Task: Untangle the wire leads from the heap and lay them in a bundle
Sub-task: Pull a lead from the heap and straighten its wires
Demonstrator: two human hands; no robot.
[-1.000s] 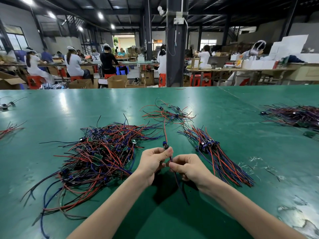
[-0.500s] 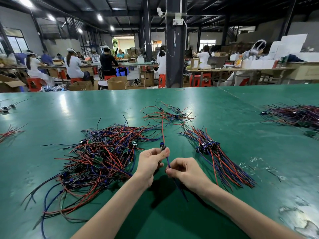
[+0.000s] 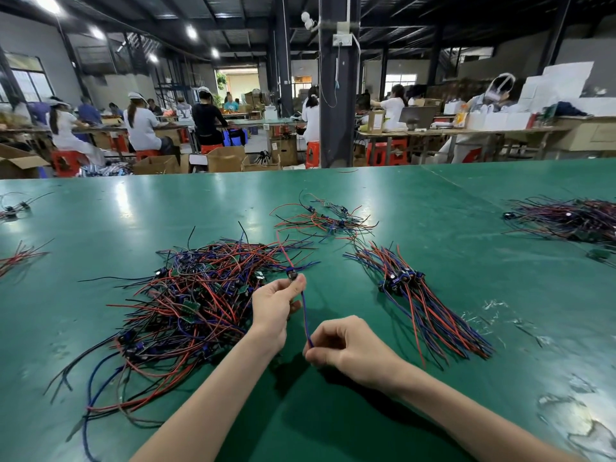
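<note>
1. Head view: the left hand (image 3: 276, 305) pinches one wire lead (image 3: 305, 315) between thumb and forefinger, right at its small dark component (image 3: 292, 274). It holds the lead above the green worktop (image 3: 433, 201), about midway along the near edge.
2. The right hand (image 3: 346, 348) sits closer to the near edge with its fingers curled. It pinches the lower end of the lead's blue strand, which runs straight between the two hands. A red strand rises from the component toward the far edge.
3. The heap (image 3: 186, 295) of red, blue and black leads lies just left of the hands, sprawling toward the near left corner.
4. The bundle (image 3: 420, 301) lies right of the hands, its components grouped together and its strands fanning toward the near edge.
5. A loose tangle (image 3: 326, 218) lies beyond the hands toward the far edge, well apart from the bundle.
6. Another pile (image 3: 573, 218) lies at the right edge, and a few red wires (image 3: 20, 256) at the left edge.
</note>
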